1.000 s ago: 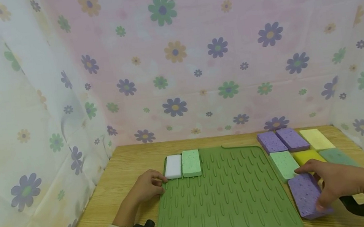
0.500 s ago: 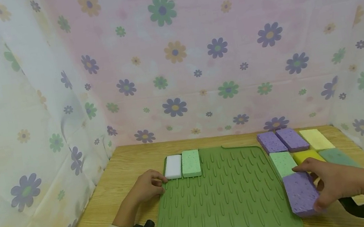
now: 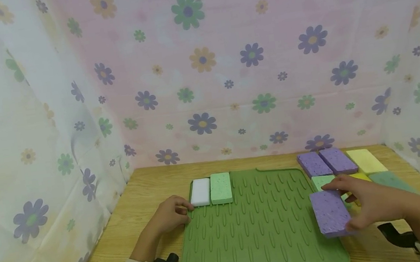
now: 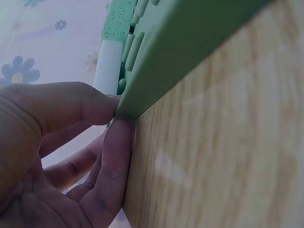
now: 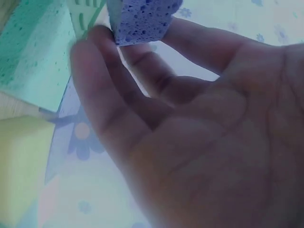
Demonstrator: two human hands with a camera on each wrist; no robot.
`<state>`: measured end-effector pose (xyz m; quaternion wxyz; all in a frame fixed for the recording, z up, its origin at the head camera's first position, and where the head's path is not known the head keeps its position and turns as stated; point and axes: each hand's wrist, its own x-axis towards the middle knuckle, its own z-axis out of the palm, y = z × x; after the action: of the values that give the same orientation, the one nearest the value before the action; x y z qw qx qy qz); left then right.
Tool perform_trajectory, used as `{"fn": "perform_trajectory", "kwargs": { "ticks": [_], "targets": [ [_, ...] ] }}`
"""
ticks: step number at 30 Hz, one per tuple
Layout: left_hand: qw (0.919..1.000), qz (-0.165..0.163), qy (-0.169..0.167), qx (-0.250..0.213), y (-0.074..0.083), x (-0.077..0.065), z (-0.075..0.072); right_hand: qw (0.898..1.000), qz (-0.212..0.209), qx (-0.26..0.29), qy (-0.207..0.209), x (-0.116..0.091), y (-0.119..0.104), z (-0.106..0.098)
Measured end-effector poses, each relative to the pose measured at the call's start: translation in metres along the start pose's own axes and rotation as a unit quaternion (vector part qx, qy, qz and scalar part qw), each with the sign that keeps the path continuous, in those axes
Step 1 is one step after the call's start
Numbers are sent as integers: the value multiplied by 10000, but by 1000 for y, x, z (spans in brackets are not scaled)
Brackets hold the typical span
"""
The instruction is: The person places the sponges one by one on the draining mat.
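A pitted purple sponge (image 3: 330, 212) is in my right hand (image 3: 376, 202), gripped by its sides between thumb and fingers. It hangs over the right edge of the ribbed green mat (image 3: 260, 226), and its pitted end also shows in the right wrist view. My left hand (image 3: 170, 213) is at the mat's left edge; in the left wrist view the thumb and a fingertip (image 4: 118, 142) pinch that edge. On the mat's back left corner lie a white sponge (image 3: 200, 192) and a light green sponge (image 3: 220, 188), side by side.
Right of the mat lie two purple sponges (image 3: 338, 160), a pale yellow sponge (image 3: 366, 161), a bluish-green sponge (image 3: 392, 182) and a bright yellow one, partly hidden. Another light green sponge (image 3: 322, 181) is mostly covered by my right hand. Flowered cloth (image 3: 227, 80) surrounds the wooden table (image 3: 125, 213).
My right hand has lifted the purple sponge from the table beside the mat and carried it left and away from me, over the mat's right edge. The left hand has stayed still.
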<state>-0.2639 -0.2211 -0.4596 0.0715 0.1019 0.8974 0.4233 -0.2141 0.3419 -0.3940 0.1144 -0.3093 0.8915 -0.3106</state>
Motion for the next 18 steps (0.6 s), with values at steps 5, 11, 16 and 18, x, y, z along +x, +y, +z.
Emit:
{"fn": "perform_trajectory", "kwargs": {
  "ticks": [5,11,16,18],
  "targets": [
    [10000,55,3,17,-1,2,1,9950,26,-888,449,10,-11,0],
    [10000,74,6,-28,-4,3,2,9966,81,-714,408,25,-19,-1],
    [10000,61,0,20,-5,3,2,9964,91,-692,478,39,-22,3],
    [10000,57,-2,38,-6,3,1,9968,170,-623,469,43,-22,4]
  ]
}}
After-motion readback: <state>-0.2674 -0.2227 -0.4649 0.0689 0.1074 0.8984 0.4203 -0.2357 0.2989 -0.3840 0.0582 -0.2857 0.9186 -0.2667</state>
